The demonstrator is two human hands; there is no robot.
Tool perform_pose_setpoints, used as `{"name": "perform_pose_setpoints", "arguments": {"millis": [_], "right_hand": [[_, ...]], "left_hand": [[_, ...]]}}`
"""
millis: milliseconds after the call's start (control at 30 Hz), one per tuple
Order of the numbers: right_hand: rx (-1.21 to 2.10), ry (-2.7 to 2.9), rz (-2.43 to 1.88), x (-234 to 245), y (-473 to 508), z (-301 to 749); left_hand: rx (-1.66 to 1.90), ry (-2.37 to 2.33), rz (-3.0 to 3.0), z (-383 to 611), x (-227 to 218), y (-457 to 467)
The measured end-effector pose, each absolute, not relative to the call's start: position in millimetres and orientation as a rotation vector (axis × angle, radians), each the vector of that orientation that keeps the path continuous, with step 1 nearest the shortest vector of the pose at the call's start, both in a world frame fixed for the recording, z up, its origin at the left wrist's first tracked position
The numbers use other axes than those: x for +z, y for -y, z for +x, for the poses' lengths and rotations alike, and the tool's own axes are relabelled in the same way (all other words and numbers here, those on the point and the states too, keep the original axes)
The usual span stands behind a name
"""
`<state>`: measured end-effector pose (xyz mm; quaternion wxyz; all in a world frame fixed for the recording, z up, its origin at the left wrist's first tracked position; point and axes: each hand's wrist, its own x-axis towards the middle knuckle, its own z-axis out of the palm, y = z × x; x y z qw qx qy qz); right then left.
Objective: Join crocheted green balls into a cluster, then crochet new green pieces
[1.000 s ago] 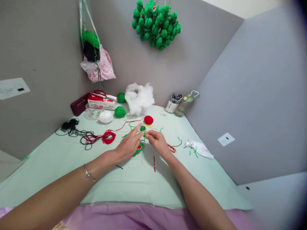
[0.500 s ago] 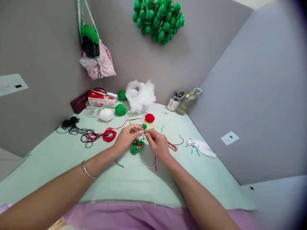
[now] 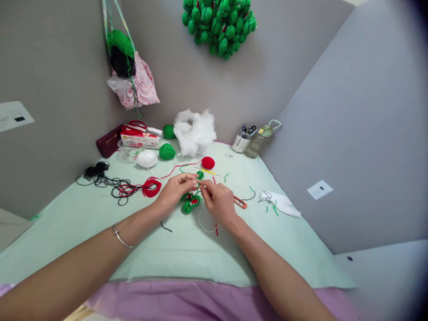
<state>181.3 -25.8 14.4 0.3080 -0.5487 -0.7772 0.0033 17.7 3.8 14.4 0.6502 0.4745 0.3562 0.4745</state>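
My left hand (image 3: 175, 191) is closed, thumb and fingertips pinching a green crocheted piece (image 3: 200, 174) whose small rounded end shows above them. Fingertips of my right hand (image 3: 219, 198) meet the left ones and pinch green yarn (image 3: 198, 187) just below that end. Anything finer between the fingertips is too small to make out. Beneath the hands is a green crocheted figure (image 3: 191, 203) with red and white parts; whether it joins the held piece is unclear. A pale thread (image 3: 204, 228) loops onto the table beside it.
Behind the hands are a red yarn ball (image 3: 207, 162), a yellow-handled crochet hook (image 3: 209, 172) and white stuffing (image 3: 195, 133). An orange cutter (image 3: 240, 202) lies right. Tangled black yarn (image 3: 96, 169), a white yarn ball (image 3: 146, 158) and red scissors (image 3: 137, 127) on a box are left.
The view has shifted slightly. Both hands stay together at the same spot, their fingertips moving a little around the green piece.
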Motion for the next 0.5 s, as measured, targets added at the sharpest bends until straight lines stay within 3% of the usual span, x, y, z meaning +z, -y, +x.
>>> {"name": "perform_pose_setpoints", "arguments": {"millis": [300, 500], "right_hand": [[-0.075, 2.007, -1.513, 13.1, 18.2, 189.2], [0.387, 1.672, -1.422, 21.3, 13.3, 199.5]], "left_hand": [[1.092, -0.783, 1.037, 15.4, 18.7, -3.5], [1.08, -0.748, 1.046, 9.7, 25.5, -4.9]]}}
